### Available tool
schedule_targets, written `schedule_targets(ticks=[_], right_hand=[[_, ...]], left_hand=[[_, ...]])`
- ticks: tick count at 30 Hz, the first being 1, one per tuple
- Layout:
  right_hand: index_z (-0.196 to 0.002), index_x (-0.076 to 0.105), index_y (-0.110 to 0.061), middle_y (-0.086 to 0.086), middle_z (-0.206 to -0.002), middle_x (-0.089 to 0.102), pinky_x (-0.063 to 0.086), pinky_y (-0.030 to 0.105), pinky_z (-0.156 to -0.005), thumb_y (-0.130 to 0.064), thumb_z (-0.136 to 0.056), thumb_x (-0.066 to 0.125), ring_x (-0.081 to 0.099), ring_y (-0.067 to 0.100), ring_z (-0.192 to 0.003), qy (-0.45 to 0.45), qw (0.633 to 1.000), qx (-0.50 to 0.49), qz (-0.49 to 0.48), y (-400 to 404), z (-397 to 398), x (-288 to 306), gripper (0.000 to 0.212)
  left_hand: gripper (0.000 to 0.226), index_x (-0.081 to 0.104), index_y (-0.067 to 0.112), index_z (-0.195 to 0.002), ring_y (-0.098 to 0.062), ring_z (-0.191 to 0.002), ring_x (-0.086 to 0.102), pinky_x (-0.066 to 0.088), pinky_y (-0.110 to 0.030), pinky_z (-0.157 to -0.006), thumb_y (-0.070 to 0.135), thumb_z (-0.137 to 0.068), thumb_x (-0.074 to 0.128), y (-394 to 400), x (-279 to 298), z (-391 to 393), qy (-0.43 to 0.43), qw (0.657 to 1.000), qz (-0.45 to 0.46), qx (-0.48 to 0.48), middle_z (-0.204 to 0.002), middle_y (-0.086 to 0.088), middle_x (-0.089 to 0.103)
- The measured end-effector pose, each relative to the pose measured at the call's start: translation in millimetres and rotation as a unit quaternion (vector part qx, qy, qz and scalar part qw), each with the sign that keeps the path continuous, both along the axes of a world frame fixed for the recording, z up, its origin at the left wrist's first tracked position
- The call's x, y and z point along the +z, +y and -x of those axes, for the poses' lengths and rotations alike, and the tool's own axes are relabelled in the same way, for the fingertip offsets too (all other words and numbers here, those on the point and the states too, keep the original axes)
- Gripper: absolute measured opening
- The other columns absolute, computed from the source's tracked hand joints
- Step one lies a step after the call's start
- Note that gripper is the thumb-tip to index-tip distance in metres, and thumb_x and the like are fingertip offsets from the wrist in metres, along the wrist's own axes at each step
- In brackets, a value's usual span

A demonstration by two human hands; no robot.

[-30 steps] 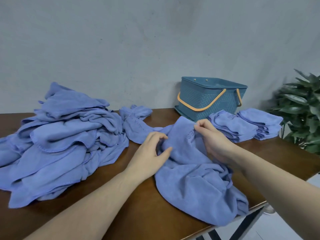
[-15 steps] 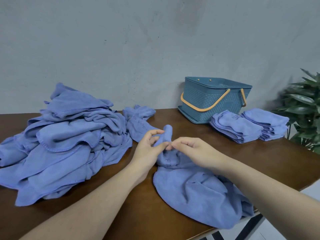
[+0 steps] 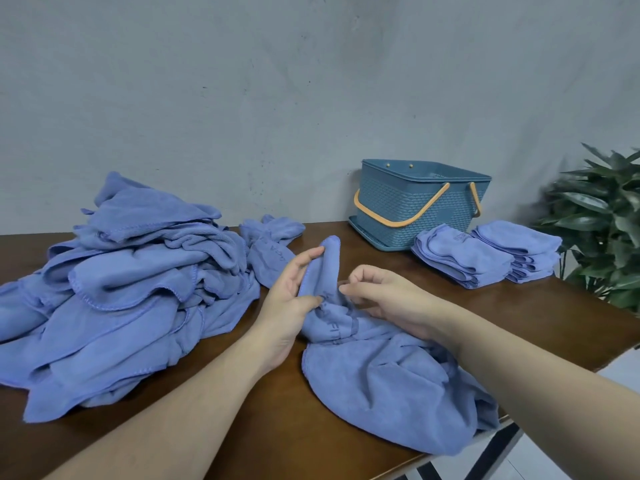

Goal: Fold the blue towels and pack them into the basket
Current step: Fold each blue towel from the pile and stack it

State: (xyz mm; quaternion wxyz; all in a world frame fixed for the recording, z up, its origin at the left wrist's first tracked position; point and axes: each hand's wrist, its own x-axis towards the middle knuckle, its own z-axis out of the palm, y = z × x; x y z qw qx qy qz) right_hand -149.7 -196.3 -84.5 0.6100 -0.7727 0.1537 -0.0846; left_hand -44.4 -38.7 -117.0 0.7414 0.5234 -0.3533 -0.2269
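Observation:
A crumpled blue towel (image 3: 391, 386) lies on the brown table (image 3: 277, 438) in front of me, hanging a little over the front edge. My left hand (image 3: 294, 299) pinches a raised corner of it between thumb and fingers. My right hand (image 3: 384, 296) sits just right of that corner with curled fingers gripping the bunched cloth. A big heap of unfolded blue towels (image 3: 121, 289) fills the left side. Two stacks of folded towels (image 3: 485, 258) sit at the right, in front of the teal basket (image 3: 415, 206) with orange handles.
Another loose blue towel (image 3: 270, 240) lies behind my hands, near the grey wall. A green plant (image 3: 602, 230) stands off the table's right end. The table's front right corner drops to a pale floor.
The towel's spread edge has been gathered into a raised corner. My right hand came left from the far edge to meet my left hand, then slid slightly right along the cloth.

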Motion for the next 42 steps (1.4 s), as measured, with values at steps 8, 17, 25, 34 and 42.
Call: schedule_targets(ticks=[8,17,25,34,42], right_hand=[[-0.114,0.067,-0.013,0.006,-0.096,0.069,0.052,0.024,-0.070,-0.011,-0.098,0.055,0.066,0.013,-0.081,0.017,0.993,0.034,-0.113,20.0,-9.4,2.8,0.020],[-0.076,0.054,-0.017,0.004,-0.071,0.058,0.037,0.024,-0.062,-0.008,-0.092,0.063,0.048,0.017,-0.069,-0.080,0.995,-0.061,-0.009,11.7,-12.9,16.2,0.020],[-0.082,0.054,-0.012,-0.002,-0.060,0.053,0.034,0.023,-0.052,-0.019,-0.091,0.075,0.042,0.010,-0.054,-0.057,0.970,-0.048,0.230,-0.2,-4.8,46.1,0.023],[-0.117,0.058,-0.025,-0.010,-0.118,0.058,0.041,0.017,-0.097,-0.040,-0.078,0.085,0.056,0.007,-0.112,-0.131,0.898,0.023,0.419,17.0,16.6,32.9,0.050],[-0.086,0.070,-0.011,-0.001,-0.097,0.068,0.048,0.030,-0.090,-0.023,-0.088,0.078,0.063,0.013,-0.095,-0.136,0.899,-0.001,0.417,17.3,19.6,30.3,0.014]], left_hand=[[0.069,0.073,0.022,-0.108,-0.019,-0.096,0.073,0.060,-0.029,-0.077,-0.028,-0.082,0.033,4.2,11.4,4.4,0.133,0.990,0.035,-0.045,-0.109,-0.003,0.076],[0.081,0.061,0.040,-0.130,0.009,-0.125,0.050,0.053,-0.020,-0.092,-0.024,-0.084,0.042,1.8,6.5,-7.7,0.083,0.996,0.037,0.022,-0.155,0.016,0.035],[0.084,0.040,0.040,-0.146,0.044,-0.107,0.022,0.038,0.002,-0.086,-0.019,-0.088,0.049,-2.3,6.5,-5.2,-0.009,0.999,0.018,0.045,-0.142,0.036,0.022],[0.079,0.016,0.033,-0.159,0.005,-0.138,0.019,0.028,-0.023,-0.109,0.011,-0.099,0.061,0.3,27.9,8.7,0.033,0.998,-0.011,0.051,-0.163,0.019,0.008],[0.067,0.018,0.057,-0.151,-0.015,-0.119,0.063,0.050,-0.045,-0.102,0.029,-0.103,0.055,-1.8,43.1,21.2,0.101,0.992,0.018,-0.071,-0.134,0.022,0.050]])
